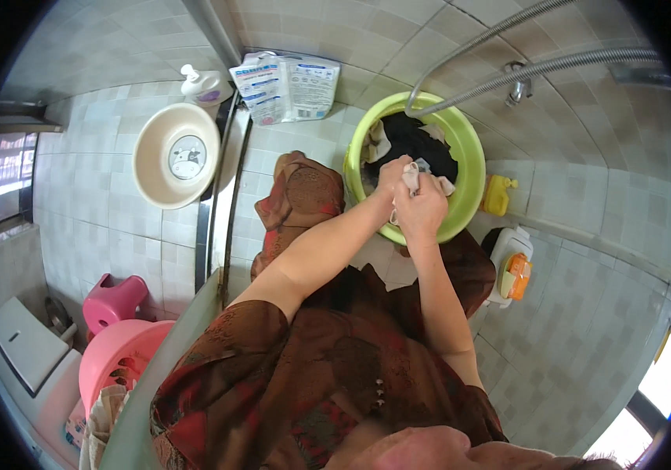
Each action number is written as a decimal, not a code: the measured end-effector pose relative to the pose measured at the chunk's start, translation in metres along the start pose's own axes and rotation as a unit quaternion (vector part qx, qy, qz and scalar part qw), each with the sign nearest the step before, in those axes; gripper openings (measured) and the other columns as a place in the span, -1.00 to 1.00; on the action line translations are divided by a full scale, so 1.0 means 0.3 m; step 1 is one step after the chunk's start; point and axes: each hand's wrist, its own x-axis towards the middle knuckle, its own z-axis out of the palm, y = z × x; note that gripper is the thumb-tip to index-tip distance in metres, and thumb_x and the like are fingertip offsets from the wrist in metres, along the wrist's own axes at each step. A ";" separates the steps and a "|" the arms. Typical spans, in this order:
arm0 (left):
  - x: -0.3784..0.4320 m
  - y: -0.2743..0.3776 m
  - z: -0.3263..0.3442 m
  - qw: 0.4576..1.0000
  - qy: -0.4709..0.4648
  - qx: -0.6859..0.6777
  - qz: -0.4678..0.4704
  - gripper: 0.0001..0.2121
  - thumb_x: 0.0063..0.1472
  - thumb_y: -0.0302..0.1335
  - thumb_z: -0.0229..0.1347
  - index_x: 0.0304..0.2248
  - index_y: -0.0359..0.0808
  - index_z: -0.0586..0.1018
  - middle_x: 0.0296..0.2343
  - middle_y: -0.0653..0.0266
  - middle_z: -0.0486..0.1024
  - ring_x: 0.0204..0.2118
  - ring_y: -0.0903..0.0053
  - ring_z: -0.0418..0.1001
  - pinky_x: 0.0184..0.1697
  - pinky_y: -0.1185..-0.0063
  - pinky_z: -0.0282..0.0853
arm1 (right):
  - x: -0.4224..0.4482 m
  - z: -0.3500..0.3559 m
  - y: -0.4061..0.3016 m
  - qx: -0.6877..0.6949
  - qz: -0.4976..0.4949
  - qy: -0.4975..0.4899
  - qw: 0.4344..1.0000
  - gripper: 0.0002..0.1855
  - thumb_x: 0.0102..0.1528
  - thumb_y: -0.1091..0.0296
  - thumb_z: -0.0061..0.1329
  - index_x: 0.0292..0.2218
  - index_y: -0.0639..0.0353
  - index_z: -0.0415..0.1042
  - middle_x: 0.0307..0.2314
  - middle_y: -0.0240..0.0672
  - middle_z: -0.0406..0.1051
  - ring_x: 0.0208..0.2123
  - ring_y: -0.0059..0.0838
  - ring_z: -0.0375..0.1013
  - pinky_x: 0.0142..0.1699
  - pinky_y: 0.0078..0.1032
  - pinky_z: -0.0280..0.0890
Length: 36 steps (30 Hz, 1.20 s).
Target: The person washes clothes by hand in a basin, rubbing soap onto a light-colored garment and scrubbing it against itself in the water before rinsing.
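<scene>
Both my hands are together over the near part of a lime-green plastic basin that stands between my knees. My left hand and my right hand grip a wet-looking off-white cloth; a thin strip of it hangs down between the wrists, and a bit sticks out to the right. Under and beyond them, black clothing lies heaped in the basin, with beige cloth at its left side. The cloth's middle is hidden by my fingers.
A metal shower hose loops down over the basin's far rim. Right of the basin are a yellow bottle and a soap bar in an orange wrapper. Detergent pouches, a cream basin and a pump bottle are at the left.
</scene>
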 end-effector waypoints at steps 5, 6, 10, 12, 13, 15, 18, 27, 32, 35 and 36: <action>-0.045 0.069 0.052 0.738 -0.095 -0.619 -0.250 -0.78 0.21 -0.28 -0.09 -0.36 -0.26 0.46 -0.42 0.28 0.45 -0.40 0.50 0.43 -0.33 0.51 0.37 | 0.137 0.034 0.193 -0.051 0.101 -0.046 0.992 -0.69 0.02 0.08 -0.11 -0.39 0.15 0.46 -0.46 -0.05 0.41 -0.39 -0.02 0.39 -0.30 -0.26 0.30; -0.064 0.102 0.056 0.762 -0.106 -0.597 -0.228 -0.76 0.22 -0.27 -0.09 -0.34 -0.27 0.45 -0.42 0.28 0.46 -0.40 0.50 0.44 -0.32 0.50 0.38 | 0.165 0.021 0.312 0.039 0.141 -0.095 0.985 -0.68 0.02 0.08 -0.09 -0.36 0.16 0.46 -0.42 -0.09 0.42 -0.38 -0.09 0.41 -0.29 -0.30 0.31; -0.060 0.087 0.026 0.750 -0.090 -0.633 -0.168 -0.76 0.23 -0.30 -0.09 -0.29 -0.32 0.46 -0.40 0.26 0.47 -0.38 0.48 0.46 -0.29 0.48 0.41 | 0.127 -0.008 0.237 0.466 0.380 -0.104 0.792 -0.67 0.02 0.25 0.00 -0.22 0.25 0.37 -0.36 -0.27 0.40 -0.32 -0.46 0.41 -0.26 -0.46 0.35; -0.032 0.073 0.021 0.737 -0.086 -0.658 -0.124 -0.77 0.22 -0.34 -0.06 -0.24 -0.31 0.45 -0.37 0.27 0.46 -0.36 0.50 0.45 -0.27 0.50 0.41 | 0.101 0.001 0.330 0.434 0.288 -0.095 0.848 -0.64 0.02 0.34 0.02 -0.14 0.23 0.31 -0.27 -0.30 0.37 -0.25 -0.46 0.39 -0.22 -0.46 0.35; -0.023 0.067 0.025 0.758 -0.066 -0.640 -0.106 -0.77 0.20 -0.33 -0.04 -0.23 -0.30 0.45 -0.35 0.28 0.46 -0.33 0.51 0.44 -0.24 0.49 0.40 | 0.099 0.001 0.308 0.423 0.240 -0.094 0.868 -0.61 0.02 0.38 0.02 -0.11 0.22 0.28 -0.23 -0.31 0.35 -0.22 -0.46 0.38 -0.19 -0.47 0.36; -0.013 0.062 0.045 0.798 -0.032 -0.598 -0.073 -0.75 0.18 -0.31 0.01 -0.21 -0.28 0.44 -0.31 0.31 0.45 -0.29 0.53 0.43 -0.17 0.45 0.37 | 0.143 -0.075 0.315 0.495 0.296 -0.058 0.815 -0.66 0.00 0.40 0.04 -0.17 0.27 0.34 -0.30 -0.30 0.39 -0.27 -0.45 0.41 -0.21 -0.47 0.35; -0.024 0.067 0.035 0.809 -0.147 -0.545 -0.165 -0.51 0.15 0.01 -0.05 -0.02 -0.08 0.32 -0.19 0.31 0.40 -0.10 0.49 0.33 -0.02 0.33 0.24 | 0.191 -0.147 0.320 0.510 0.288 -0.044 0.809 -0.70 -0.03 0.39 0.04 -0.23 0.30 0.39 -0.32 -0.29 0.41 -0.31 -0.41 0.42 -0.19 -0.47 0.33; 0.089 -0.089 0.070 0.668 -0.114 -0.735 -0.008 -0.83 0.17 -0.32 0.02 -0.33 -0.22 0.46 -0.53 0.37 0.42 -0.46 0.53 0.43 -0.39 0.54 0.40 | -0.070 0.047 -0.015 0.090 -0.072 0.024 0.993 -0.75 -0.17 0.35 0.05 -0.40 0.25 0.38 -0.41 -0.10 0.40 -0.29 -0.03 0.40 -0.20 -0.29 0.29; 0.015 0.036 0.144 0.750 -0.105 -0.623 -0.198 -0.83 0.18 -0.37 -0.11 -0.37 -0.23 0.48 -0.43 0.31 0.48 -0.44 0.51 0.45 -0.37 0.52 0.39 | 0.176 0.042 0.249 -0.052 0.159 0.030 0.985 -0.57 -0.12 0.13 -0.05 -0.25 0.24 0.42 -0.38 -0.03 0.44 -0.33 0.01 0.44 -0.22 -0.23 0.32; -0.003 0.018 0.094 0.767 -0.065 -0.589 -0.246 -0.79 0.17 -0.34 -0.14 -0.33 -0.21 0.49 -0.39 0.28 0.50 -0.41 0.51 0.46 -0.31 0.54 0.39 | 0.081 0.031 0.190 0.017 0.187 -0.021 0.982 -0.55 -0.15 0.17 0.01 -0.20 0.16 0.40 -0.35 -0.08 0.45 -0.33 0.00 0.44 -0.23 -0.22 0.33; -0.013 0.069 0.070 0.717 -0.073 -0.654 -0.231 -0.81 0.15 -0.35 -0.13 -0.38 -0.24 0.47 -0.44 0.20 0.48 -0.46 0.38 0.45 -0.37 0.45 0.37 | 0.018 0.033 0.155 0.039 0.169 -0.017 0.985 -0.56 -0.15 0.17 0.01 -0.21 0.16 0.40 -0.36 -0.08 0.45 -0.33 0.00 0.44 -0.23 -0.23 0.33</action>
